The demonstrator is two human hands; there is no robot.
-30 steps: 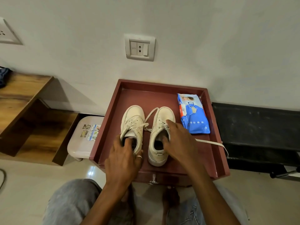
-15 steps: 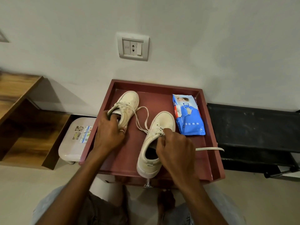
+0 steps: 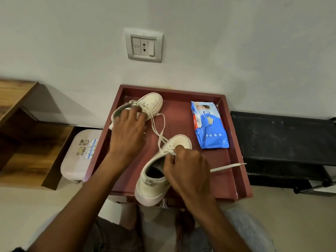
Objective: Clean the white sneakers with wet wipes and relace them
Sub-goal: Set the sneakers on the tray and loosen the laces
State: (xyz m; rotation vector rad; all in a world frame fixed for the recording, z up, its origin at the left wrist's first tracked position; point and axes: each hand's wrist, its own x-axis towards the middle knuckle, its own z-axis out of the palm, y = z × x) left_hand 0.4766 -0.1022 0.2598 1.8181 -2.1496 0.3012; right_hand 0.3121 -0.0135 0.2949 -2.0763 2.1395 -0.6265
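I think this is the unlacing step. The left hand (image 3: 127,135) holds the far white sneaker (image 3: 152,102) at ten o'clock on the dark red wooden tray (image 3: 181,124). The right hand (image 3: 187,171) pinches the flat white lace (image 3: 227,167) of the near white sneaker (image 3: 151,190). Next, pull it out gently.

A room in a home is indicated. A switch and socket plate (image 3: 143,45) is set into a plain white wall (image 3: 236,51) at twelve o'clock. A wooden shelf unit (image 3: 27,139) is placed at nine o'clock, with a stickered plastic stool (image 3: 76,160) just beside it, and a low black bench (image 3: 283,140) at three o'clock. A pack of wet wipes (image 3: 209,124) is laid on a small red-brown table (image 3: 180,122) over a pale floor (image 3: 27,206).
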